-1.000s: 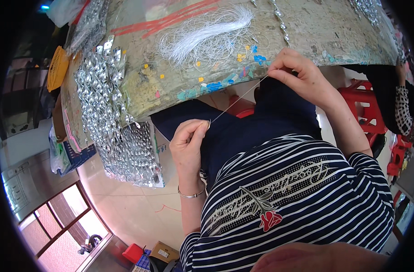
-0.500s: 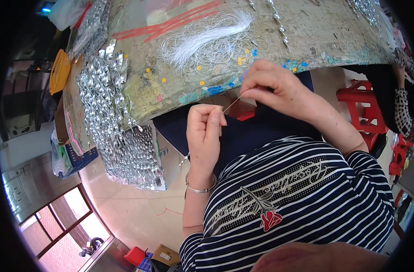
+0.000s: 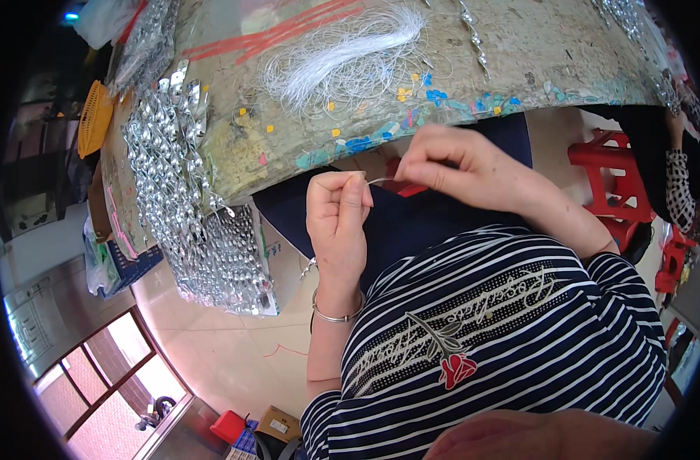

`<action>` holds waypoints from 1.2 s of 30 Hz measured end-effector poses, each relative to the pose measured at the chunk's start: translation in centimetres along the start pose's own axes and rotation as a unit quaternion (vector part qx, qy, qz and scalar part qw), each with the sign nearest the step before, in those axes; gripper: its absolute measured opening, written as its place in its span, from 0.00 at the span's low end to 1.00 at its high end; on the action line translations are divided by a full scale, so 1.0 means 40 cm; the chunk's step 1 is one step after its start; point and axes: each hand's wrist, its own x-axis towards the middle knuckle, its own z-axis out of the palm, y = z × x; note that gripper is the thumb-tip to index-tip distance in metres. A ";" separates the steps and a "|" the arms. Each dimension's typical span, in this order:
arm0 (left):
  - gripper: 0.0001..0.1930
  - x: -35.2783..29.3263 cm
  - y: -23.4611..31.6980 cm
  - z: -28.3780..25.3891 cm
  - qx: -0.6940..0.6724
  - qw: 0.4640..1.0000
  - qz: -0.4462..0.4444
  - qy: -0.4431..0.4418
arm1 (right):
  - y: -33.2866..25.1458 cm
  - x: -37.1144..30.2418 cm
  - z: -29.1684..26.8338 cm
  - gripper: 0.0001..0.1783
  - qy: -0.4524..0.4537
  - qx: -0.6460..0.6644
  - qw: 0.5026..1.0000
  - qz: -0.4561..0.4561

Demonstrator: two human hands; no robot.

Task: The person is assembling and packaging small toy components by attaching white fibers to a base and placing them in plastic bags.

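Observation:
Over my lap, just off the table's near edge, my left hand (image 3: 337, 218) is closed, thumb against the bent forefinger, pinching a thin thread (image 3: 380, 180). The thread crosses a short gap, slightly bowed, to my right hand (image 3: 461, 167), whose thumb and fingers are pinched on its other end. What else may be inside either set of fingers is hidden. Beyond the hands, a loose hank of white thread (image 3: 346, 55) lies spread on the worn table (image 3: 518, 65).
Strands of twisted silver ornaments (image 3: 162, 153) hang over the table's left edge. One silver twist (image 3: 472, 38) lies at the back. Red strips (image 3: 265, 34) are beside the hank. A yellow basket (image 3: 95, 119) is at far left, a red stool (image 3: 610, 172) at right, near another person's arm (image 3: 677, 153).
My right hand has dropped a little and moved slightly left, nearer my left hand. The thread between them has gone from a taut slant to a slacker, flatter line.

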 end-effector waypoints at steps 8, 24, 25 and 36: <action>0.02 -0.014 -0.006 0.018 0.091 0.996 0.015 -0.001 | 0.023 0.024 0.057 0.16 -0.015 0.118 0.989 0.083; 0.02 -0.024 -0.001 0.026 0.070 0.995 -0.061 -0.041 | -0.008 0.054 0.004 0.09 0.071 0.272 0.954 0.100; 0.03 -0.023 0.000 0.027 0.071 0.994 -0.068 -0.042 | -0.007 0.055 0.003 0.09 0.071 0.271 0.954 0.105; 0.04 -0.021 0.008 0.029 0.057 0.992 -0.104 -0.049 | -0.009 0.063 -0.002 0.09 0.074 0.220 0.969 0.088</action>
